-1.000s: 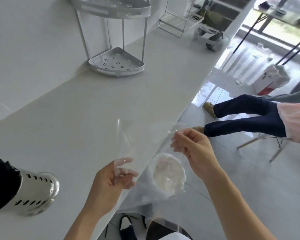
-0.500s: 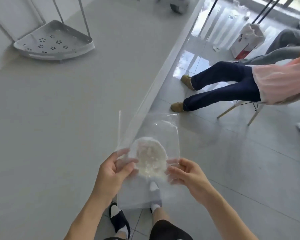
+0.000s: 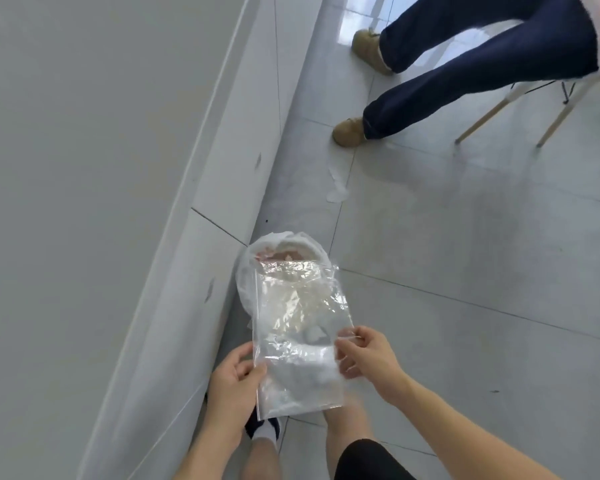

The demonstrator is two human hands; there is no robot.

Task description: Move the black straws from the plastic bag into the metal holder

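Bag (image 3: 298,327) empty, clear, held over floor beside counter edge (image 3: 201,188). Left hand (image 3: 234,377) pinching left edge, right hand (image 3: 366,358) pinching right edge; hands apart, bag spanning between. Long axis pointing away from body, far end over white-lined bin (image 3: 257,268) just ahead. Both hands equally near. Straws, holder out of view.

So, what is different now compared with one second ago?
The view has swung down from the counter to the floor; the metal holder and corner rack are out of frame. The plastic bag now hangs over a white-lined bin on the floor. The right hand has shifted to the bag's side edge. Both hands still pinch the bag; the left hand holds the other edge.
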